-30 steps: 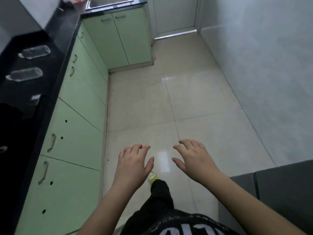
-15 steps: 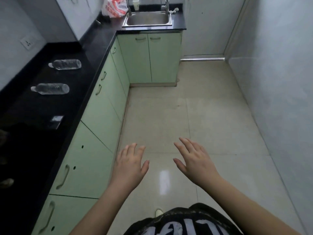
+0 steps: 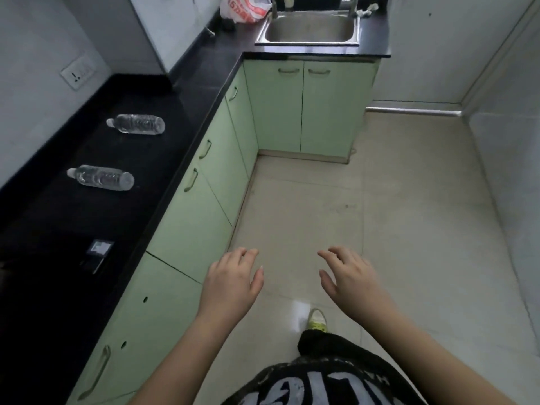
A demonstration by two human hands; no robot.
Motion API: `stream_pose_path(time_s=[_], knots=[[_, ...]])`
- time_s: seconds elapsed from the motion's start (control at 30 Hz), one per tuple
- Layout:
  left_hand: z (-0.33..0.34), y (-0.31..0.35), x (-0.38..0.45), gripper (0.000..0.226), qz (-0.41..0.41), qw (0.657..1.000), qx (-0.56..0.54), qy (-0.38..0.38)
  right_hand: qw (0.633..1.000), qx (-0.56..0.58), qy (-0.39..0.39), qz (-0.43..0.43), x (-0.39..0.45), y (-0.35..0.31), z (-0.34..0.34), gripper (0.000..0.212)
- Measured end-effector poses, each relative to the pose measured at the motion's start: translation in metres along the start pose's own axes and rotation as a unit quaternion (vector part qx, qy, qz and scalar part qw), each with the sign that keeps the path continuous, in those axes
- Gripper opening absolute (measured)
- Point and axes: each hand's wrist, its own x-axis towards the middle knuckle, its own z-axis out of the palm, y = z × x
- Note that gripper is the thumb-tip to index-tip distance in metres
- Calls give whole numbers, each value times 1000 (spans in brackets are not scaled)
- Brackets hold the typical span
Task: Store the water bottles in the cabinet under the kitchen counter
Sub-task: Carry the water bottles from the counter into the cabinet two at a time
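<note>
Head view: two clear plastic water bottles, the far bottle [image 3: 136, 124] and the near bottle [image 3: 101, 177], lie on their sides on the black worktop [image 3: 163, 159], well apart, above closed pale green cabinet doors [image 3: 193, 229]. Left hand [image 3: 232, 283] and right hand [image 3: 349, 277] hover palm-down over the floor [image 3: 380, 206], fingers spread and slack, holding nothing. Both bottles lie crosswise, caps toward the wall.

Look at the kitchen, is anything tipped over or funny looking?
Yes. Two water bottles, the nearer bottle and the farther bottle, lie on their sides on the black counter instead of standing up. I see no puddle near them. The green cabinet doors are all shut.
</note>
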Motion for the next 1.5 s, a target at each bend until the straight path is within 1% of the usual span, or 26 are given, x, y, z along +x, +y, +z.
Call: stream_pose_path(time_s=[0.13,0.23,0.3,0.43,0.5,0.6,0.73,0.83,0.97,1.1,1.2,1.3,1.4,1.5], knots=[[-12,-9,60,42,-57,998,3,8,999,-6,-22,-29,78,26,-5,36],[-19,-22,94,46,-97,995,-14,18,997,-13,-48,-57,133,33,1,35],[-27,-36,111,50,-134,990,-32,36,995,-19,-57,-74,169,29,4,34],[-42,-78,144,58,-194,977,-56,64,993,-12,-50,-108,243,8,11,33],[-44,-105,159,56,-211,973,-59,72,990,-13,-50,-129,278,-8,17,33],[-37,-152,179,46,-243,964,-58,93,984,-22,-62,-167,329,-39,30,34],[-31,-207,207,48,-281,951,-90,95,975,-30,-77,-207,396,-85,41,33],[-36,-242,228,59,-289,945,-103,109,975,-34,-66,-208,443,-119,45,29],[-44,-299,256,52,-316,931,-112,144,970,-37,-63,-230,501,-161,59,28],[-44,-344,277,54,-359,916,-98,152,958,-23,-68,-278,545,-203,77,26],[-35,-371,288,52,-400,900,-80,151,943,-17,-78,-324,583,-230,95,22],[-20,-396,298,55,-445,883,-63,133,924,-9,-93,-370,628,-258,118,20],[-6,-416,310,63,-497,855,-80,124,900,-8,-143,-411,672,-293,138,26],[2,-433,321,69,-546,827,-59,120,886,2,-139,-442,712,-327,151,34]])
